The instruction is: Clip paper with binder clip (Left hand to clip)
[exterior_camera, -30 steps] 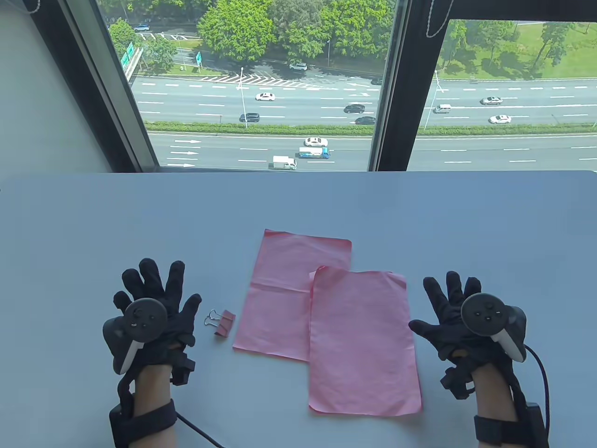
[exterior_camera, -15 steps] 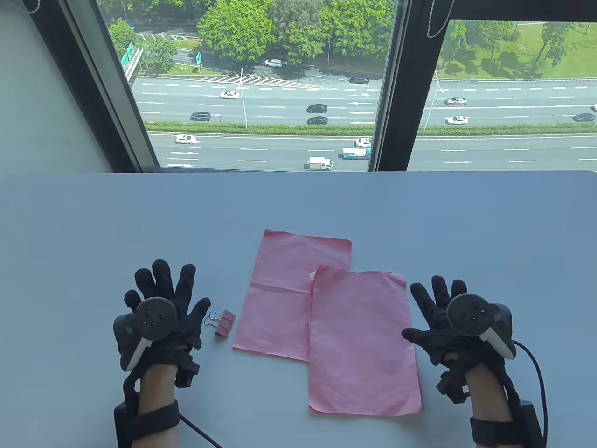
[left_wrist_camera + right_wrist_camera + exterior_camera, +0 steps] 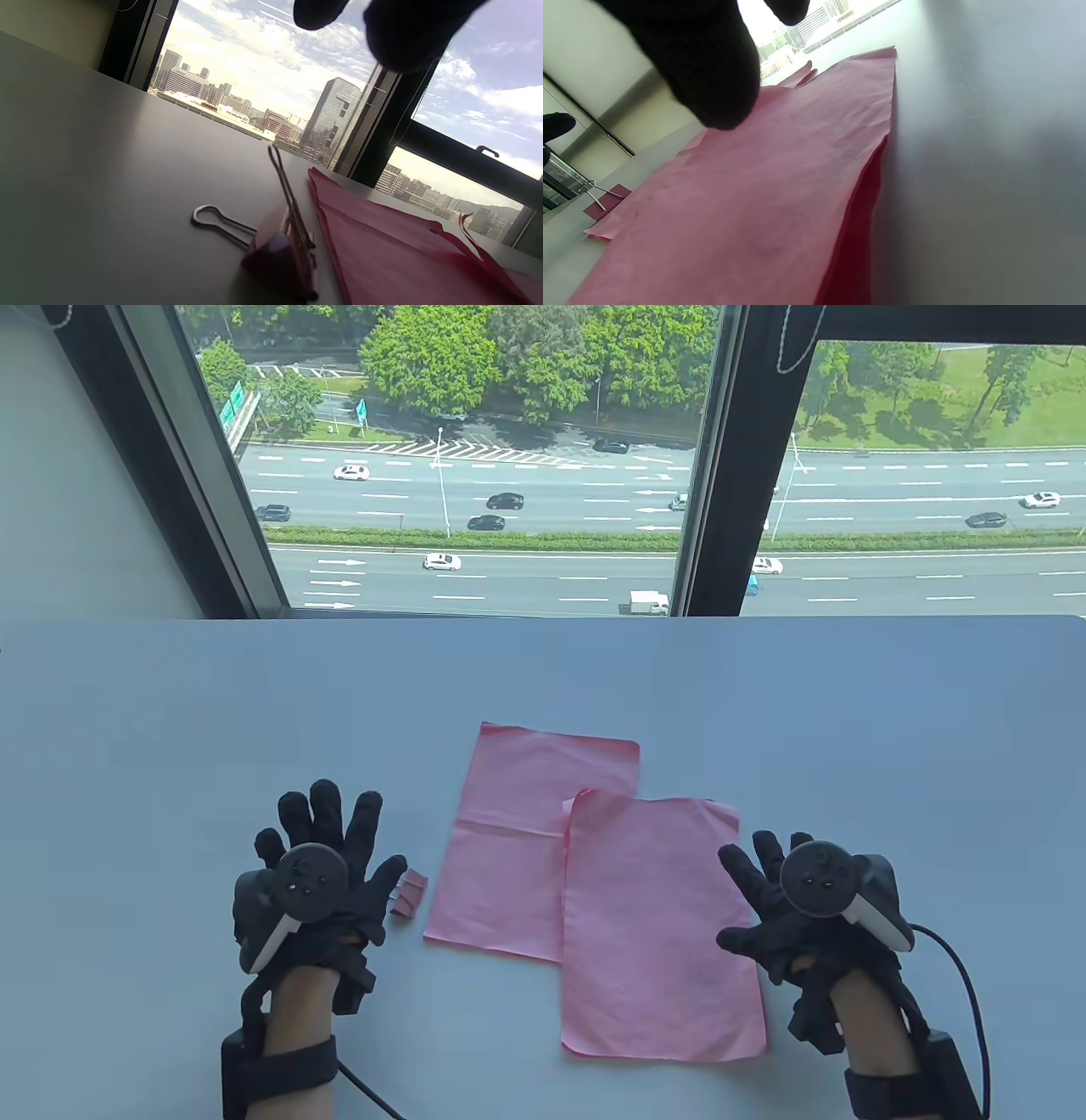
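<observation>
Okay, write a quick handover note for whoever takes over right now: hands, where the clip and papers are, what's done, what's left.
Left hand: fingers spread, holding nothing, thumb over the wire handles of the small pink metal binder clip; contact unclear.
Right hand: fingers spread, holding nothing, over the right edge of the near pink paper sheet.
Far pink paper sheet lies partly under the near one; the two are not aligned. The clip lies on the grey table just left of the far sheet.
Done: nothing clipped.
Left: stack the sheets, pick up the clip with the left hand, clip them.

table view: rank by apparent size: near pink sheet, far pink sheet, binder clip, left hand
1. near pink sheet
2. far pink sheet, partly covered by the near one, so its true size is unsure
3. left hand
4. binder clip, partly hidden by the hand
</observation>
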Demonstrator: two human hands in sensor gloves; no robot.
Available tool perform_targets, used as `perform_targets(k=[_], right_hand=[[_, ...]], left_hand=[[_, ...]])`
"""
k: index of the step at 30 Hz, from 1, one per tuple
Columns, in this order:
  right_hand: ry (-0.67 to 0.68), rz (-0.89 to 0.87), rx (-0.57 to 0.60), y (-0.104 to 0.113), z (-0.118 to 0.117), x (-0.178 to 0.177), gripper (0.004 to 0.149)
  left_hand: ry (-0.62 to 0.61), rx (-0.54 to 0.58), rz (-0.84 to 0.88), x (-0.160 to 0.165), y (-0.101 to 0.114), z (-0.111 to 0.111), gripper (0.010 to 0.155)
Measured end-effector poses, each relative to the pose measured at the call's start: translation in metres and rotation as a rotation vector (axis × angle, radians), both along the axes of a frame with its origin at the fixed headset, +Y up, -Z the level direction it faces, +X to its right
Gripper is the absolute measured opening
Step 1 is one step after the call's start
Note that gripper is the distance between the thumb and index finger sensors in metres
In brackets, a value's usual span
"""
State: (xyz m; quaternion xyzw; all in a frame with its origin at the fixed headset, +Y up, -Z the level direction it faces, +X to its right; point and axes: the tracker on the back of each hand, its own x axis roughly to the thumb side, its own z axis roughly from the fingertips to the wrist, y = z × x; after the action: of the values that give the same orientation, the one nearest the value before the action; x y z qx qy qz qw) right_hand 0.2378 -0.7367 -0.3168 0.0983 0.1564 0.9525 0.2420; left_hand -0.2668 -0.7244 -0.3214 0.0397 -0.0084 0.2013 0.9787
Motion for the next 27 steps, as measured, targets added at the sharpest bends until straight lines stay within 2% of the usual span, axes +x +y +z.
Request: perform_targets(k=[21, 27], right_hand=[[0.085, 0.076, -0.167, -0.011, 0.004, -0.019, 0.097], [0.101, 0.089, -0.172, -0.012, 0.005, -0.024, 0.099]], left_hand=[[-0.131, -0.147, -0.08, 0.035, -0.021, -0.009, 0.079], [-0.166, -0.163, -0.114, 0.045, -0.023, -0.01, 0.081]])
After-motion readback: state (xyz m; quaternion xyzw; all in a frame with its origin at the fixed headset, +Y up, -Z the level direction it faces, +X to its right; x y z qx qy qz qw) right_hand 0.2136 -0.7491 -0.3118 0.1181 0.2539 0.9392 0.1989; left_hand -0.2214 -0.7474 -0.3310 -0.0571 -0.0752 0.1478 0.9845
